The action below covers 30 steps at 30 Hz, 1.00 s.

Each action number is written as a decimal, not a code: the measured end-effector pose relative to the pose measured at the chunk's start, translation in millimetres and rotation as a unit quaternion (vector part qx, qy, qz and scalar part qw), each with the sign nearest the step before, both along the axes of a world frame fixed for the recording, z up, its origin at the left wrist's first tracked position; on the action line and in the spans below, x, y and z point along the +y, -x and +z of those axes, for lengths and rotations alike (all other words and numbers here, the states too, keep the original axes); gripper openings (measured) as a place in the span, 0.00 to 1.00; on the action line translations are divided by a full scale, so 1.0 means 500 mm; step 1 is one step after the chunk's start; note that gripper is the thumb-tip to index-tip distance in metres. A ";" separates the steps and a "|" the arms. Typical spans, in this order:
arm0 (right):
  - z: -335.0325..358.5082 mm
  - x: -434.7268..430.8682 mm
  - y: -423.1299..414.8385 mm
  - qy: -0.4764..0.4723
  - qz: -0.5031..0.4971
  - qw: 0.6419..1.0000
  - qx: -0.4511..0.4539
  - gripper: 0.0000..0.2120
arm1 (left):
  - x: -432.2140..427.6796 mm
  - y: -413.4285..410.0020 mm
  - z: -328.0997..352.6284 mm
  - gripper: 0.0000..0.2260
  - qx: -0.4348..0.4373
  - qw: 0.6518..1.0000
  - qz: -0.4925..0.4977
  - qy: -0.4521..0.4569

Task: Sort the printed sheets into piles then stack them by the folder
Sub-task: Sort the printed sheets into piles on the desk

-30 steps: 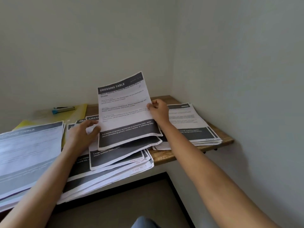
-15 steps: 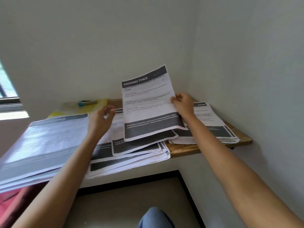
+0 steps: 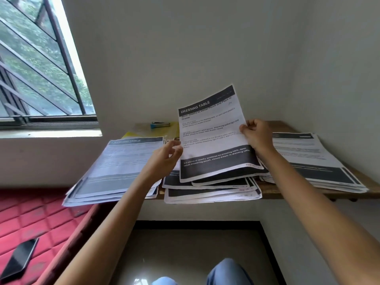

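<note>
1 printed sheet [image 3: 213, 136] is lifted, tilted, over the middle pile [image 3: 211, 192]; it is white with a dark band on top reading "DRESSING TABLE", small text lines below and a wide dark band with white words at the bottom. The right hand [image 3: 257, 135] pinches its right edge with curled fingers and thumb. The left hand [image 3: 164, 159] is half open, fingers loosely curled just beside the sheet's left edge, and I cannot tell if they touch it. 3 piles of such sheets lie on the wooden shelf [image 3: 372, 192]: the left pile [image 3: 119, 169] hanging over the shelf end, the fanned middle pile, and the right pile [image 3: 316, 159] near the side wall. 1 yellow folder [image 3: 141, 129] lies behind the left pile at the back wall, with 1 small blue object [image 3: 160, 124] on it. The lifted sheet hides the back part of the middle pile. At left are a barred window [image 3: 41, 68] and a red quilted cushion [image 3: 30, 219] with 1 black phone [image 3: 19, 258] on it.
</note>
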State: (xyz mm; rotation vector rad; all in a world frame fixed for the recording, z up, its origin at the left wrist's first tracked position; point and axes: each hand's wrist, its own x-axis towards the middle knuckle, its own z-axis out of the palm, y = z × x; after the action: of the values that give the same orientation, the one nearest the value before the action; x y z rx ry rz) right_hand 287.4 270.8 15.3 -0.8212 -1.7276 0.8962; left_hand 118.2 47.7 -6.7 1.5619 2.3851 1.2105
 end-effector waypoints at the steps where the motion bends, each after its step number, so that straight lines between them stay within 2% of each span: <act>1: 0.000 -0.008 0.008 0.005 0.004 1.000 0.001 0.03 | -0.009 0.007 -0.003 0.17 -0.012 1.000 0.000 -0.003; 7: -0.004 -0.055 0.068 0.044 0.014 0.999 0.001 0.04 | -0.062 0.058 -0.011 0.16 -0.086 0.995 0.022 -0.036; 10: 0.001 -0.100 0.116 0.035 0.012 0.999 -0.015 0.06 | -0.098 0.086 -0.006 0.17 -0.158 0.983 0.025 -0.091; 12: 0.003 -0.133 0.153 0.025 0.033 0.999 -0.028 0.08 | -0.121 0.105 0.000 0.18 -0.166 0.977 0.047 -0.128; 15: 0.003 -0.187 0.202 -0.016 0.069 0.995 -0.075 0.12 | -0.158 0.129 0.006 0.20 -0.109 0.972 0.132 -0.163; 17: -0.004 -0.218 0.232 -0.057 0.106 0.985 -0.120 0.21 | -0.184 0.143 0.005 0.19 -0.080 0.967 0.164 -0.180; 19: -0.011 -0.249 0.255 -0.110 0.151 0.964 -0.188 0.32 | -0.208 0.155 0.003 0.18 -0.041 0.964 0.193 -0.176; 21: -0.019 -0.272 0.276 -0.169 0.175 0.939 -0.242 0.36 | -0.230 0.163 -0.001 0.17 0.012 0.963 0.219 -0.155; 25: -0.033 -0.308 0.304 -0.208 0.204 0.906 -0.306 0.29 | -0.257 0.174 -0.021 0.18 0.094 0.959 0.244 -0.112; 27: -0.038 -0.318 0.313 -0.207 0.216 0.891 -0.342 0.25 | -0.266 0.183 -0.034 0.19 0.111 0.957 0.250 -0.092; 30: -0.048 -0.322 0.319 -0.195 0.228 0.859 -0.415 0.24 | -0.274 0.193 -0.049 0.20 0.106 0.962 0.249 -0.028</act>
State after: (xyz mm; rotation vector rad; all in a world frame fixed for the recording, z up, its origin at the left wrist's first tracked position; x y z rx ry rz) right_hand 128.0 110.0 -8.6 -0.5459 -2.8373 0.4399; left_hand 21.9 -89.3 -31.5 1.1876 3.0355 1.2389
